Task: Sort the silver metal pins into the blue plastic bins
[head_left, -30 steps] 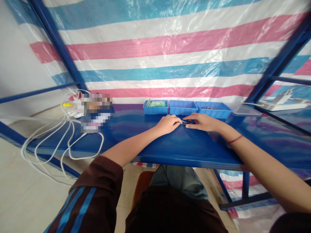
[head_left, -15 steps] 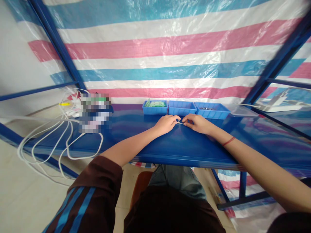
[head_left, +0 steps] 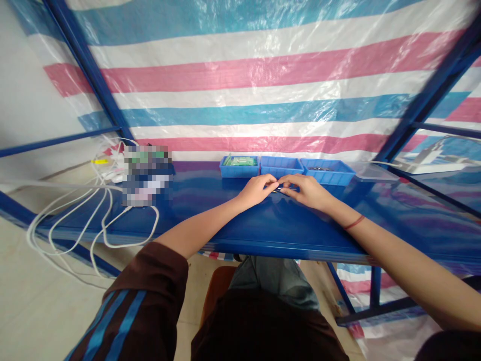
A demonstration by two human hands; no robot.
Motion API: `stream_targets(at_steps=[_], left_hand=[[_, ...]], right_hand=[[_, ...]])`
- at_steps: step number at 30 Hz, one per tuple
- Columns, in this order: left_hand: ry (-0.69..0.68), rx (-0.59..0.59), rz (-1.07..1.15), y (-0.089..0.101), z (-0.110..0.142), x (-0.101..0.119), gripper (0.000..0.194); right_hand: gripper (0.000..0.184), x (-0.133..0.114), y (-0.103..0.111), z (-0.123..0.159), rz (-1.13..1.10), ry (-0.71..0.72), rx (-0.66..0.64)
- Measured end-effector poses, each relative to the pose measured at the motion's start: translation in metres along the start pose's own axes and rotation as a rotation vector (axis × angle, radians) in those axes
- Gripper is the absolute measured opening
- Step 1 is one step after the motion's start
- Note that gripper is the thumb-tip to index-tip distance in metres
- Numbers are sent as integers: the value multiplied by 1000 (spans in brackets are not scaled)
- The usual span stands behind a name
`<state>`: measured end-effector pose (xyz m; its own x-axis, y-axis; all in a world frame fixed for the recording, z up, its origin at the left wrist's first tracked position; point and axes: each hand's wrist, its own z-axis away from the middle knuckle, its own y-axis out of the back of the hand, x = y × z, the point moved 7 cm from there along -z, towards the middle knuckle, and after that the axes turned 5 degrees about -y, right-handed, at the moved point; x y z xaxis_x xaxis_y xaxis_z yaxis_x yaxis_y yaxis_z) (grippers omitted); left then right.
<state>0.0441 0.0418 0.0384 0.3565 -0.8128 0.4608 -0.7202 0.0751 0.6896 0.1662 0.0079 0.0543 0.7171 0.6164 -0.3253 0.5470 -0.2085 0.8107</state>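
My left hand (head_left: pixel 257 191) and my right hand (head_left: pixel 308 191) meet fingertip to fingertip just above the blue table (head_left: pixel 270 225). Both are closed in a pinch. Between them shows a small, thin, shiny piece (head_left: pixel 278 188), too small to name; it looks like a short slender rod. The thumb and forefinger of my left hand press on its left end, while my right fingers close around its other side. Behind my hands stand a blue bin with green packets (head_left: pixel 240 161), a middle blue bin (head_left: pixel 281 173) and a right blue bin with small metal parts (head_left: pixel 319 169).
At the left lie white cables (head_left: pixel 107 235) in loops beside a blurred-out object (head_left: pixel 147 175). A clear plastic lid (head_left: pixel 378 173) and a white device (head_left: pixel 438 160) are at the right. Blue frame posts and a striped plastic sheet (head_left: pixel 240 75) close off the back.
My hands have come together; my right fingers moved slightly left and now touch or nearly touch my left fingertips. The thin piece is more covered and tilted. The bins stayed in place.
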Motion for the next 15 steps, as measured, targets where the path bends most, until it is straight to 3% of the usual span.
stream_targets(at_steps=[6,15], left_hand=[[-11,-56,149,-5,1,4,20],[10,-29,257,-3,1,8,22]], right_hand=[[31,1,14,1,-185,-91,123],[38,3,17,2,-287,-131,121]])
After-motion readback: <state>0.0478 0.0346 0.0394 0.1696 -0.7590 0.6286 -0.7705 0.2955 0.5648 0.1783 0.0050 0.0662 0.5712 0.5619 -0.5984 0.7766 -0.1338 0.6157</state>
